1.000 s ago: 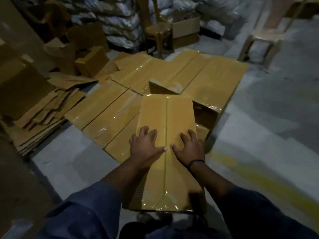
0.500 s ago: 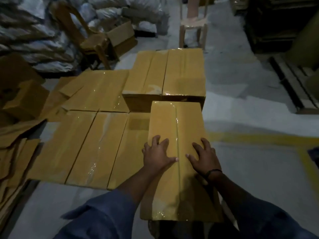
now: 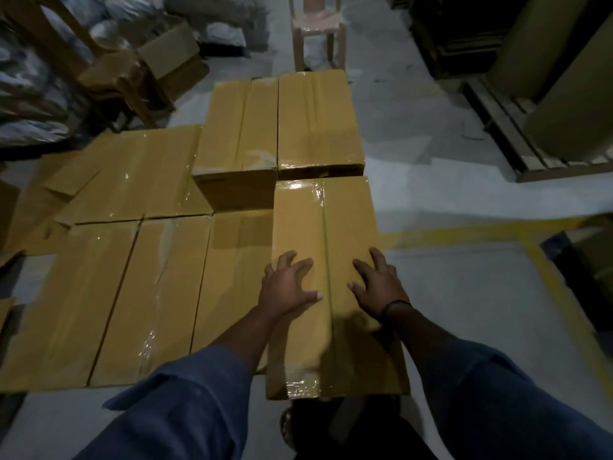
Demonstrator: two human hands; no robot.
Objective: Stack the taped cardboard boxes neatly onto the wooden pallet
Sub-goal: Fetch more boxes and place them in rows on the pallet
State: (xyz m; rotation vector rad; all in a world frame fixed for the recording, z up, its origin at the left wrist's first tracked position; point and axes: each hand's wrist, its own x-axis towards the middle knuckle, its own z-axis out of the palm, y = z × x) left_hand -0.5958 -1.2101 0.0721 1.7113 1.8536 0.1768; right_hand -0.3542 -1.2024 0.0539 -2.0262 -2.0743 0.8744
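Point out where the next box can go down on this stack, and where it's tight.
Free: the front lower-layer tops left of the box under the left hand and right hand; the rear lower-layer tops left of the two raised boxes; bare floor to its right. Crowded: that box's far end nearly meets the raised boxes.

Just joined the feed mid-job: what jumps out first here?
The left hand and right hand press on a taped box at centre. A lower row of boxes lies to its left, and two boxes stand just behind. A yellow floor line runs on the right.
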